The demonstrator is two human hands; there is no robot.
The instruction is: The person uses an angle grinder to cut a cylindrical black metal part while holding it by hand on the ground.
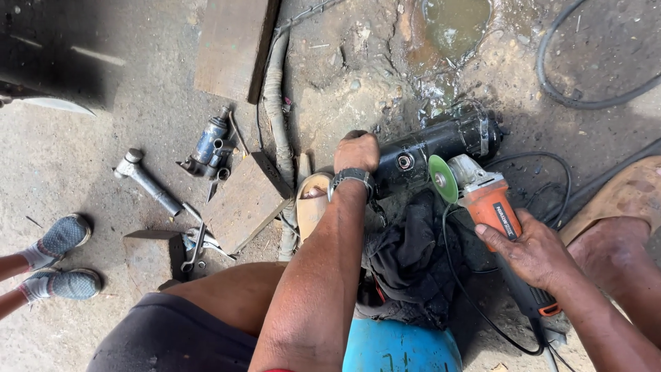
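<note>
Item: black cylindrical motor housing (434, 148), lying on its side on the dirt floor (69, 158), just beyond a dark rag (413, 255) and below a muddy puddle (454, 24).

Left hand (357, 151): grip closed over the near end of the housing, pinning it down; a wristwatch (352, 177) sat on the wrist.

Right hand (533, 251): grip wrapped round the body of an orange angle grinder (492, 210), its green disc (442, 178) touching or nearly touching the housing's flank beside a small round port. Whether the disc was spinning could not be told; no sparks showed.

State of work, as judged: cutting or grinding at its start or barely begun. No visible cut line, groove or bright bared metal appeared on the housing where the disc met it, so most of the grinding seemed left to do.

Nearby: a small bottle jack (208, 145), a socket handle (148, 180), spanners (196, 248), wooden blocks (244, 200) and a thick hose (275, 96) to the left; a blue drum (399, 348) under the person's knees; a bystander's grey shoes (62, 258) at the left edge.
</note>
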